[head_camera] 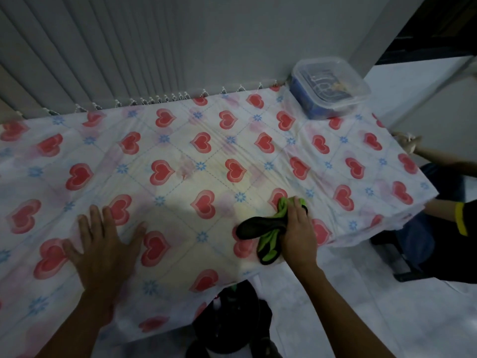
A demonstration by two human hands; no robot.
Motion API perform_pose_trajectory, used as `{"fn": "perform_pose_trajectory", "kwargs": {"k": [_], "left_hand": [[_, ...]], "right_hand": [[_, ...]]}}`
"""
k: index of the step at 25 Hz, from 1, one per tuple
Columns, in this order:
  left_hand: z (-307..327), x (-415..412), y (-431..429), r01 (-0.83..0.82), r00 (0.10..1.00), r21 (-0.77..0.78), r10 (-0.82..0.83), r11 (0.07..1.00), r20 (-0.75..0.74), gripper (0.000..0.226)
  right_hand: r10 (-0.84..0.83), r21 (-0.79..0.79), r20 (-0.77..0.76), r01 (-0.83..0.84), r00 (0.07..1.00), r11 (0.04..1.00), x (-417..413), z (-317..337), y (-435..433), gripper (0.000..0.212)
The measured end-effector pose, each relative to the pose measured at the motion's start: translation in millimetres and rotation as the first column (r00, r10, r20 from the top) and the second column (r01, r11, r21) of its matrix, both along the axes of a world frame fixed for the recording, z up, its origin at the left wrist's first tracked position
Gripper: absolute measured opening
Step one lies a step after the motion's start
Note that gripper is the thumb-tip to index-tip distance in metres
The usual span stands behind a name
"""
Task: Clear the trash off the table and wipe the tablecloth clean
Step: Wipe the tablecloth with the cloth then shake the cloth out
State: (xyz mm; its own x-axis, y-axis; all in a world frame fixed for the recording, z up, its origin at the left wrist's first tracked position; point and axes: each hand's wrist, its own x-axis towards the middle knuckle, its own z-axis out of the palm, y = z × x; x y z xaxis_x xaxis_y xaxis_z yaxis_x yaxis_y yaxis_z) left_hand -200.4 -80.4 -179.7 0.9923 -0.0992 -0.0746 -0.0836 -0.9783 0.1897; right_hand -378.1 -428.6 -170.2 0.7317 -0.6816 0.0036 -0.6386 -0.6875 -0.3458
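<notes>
Both your hands press the tablecloth (180,156): left hand (103,244) splayed flat, right hand (299,233) gripping a cloth (268,228); well beyond your fingertips, a lidded tub (330,86) holds blurred items.

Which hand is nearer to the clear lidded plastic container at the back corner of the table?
Right. The right hand presses the green and black cloth nearer that corner; the left hand lies flat much farther left of the clear lidded plastic container.

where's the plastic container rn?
Head view: plastic container sits on the tablecloth's far right corner by the wall, far from both hands.
</notes>
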Motion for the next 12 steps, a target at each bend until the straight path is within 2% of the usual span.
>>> {"fn": "perform_pose_trajectory", "kwargs": {"k": [7,12], "left_hand": [[0,1,-2,-0.017,1.0,-0.029,0.016,0.999,-0.022,0.105],[5,8,13,0.033,0.997,-0.02,-0.035,0.999,-0.07,0.107]], "right_hand": [[0.066,0.058,-0.001,-0.066,0.998,0.996,-35,4,60,0.066],[0.069,0.038,-0.048,-0.067,0.996,0.997,-70,11,34,0.072]]}}
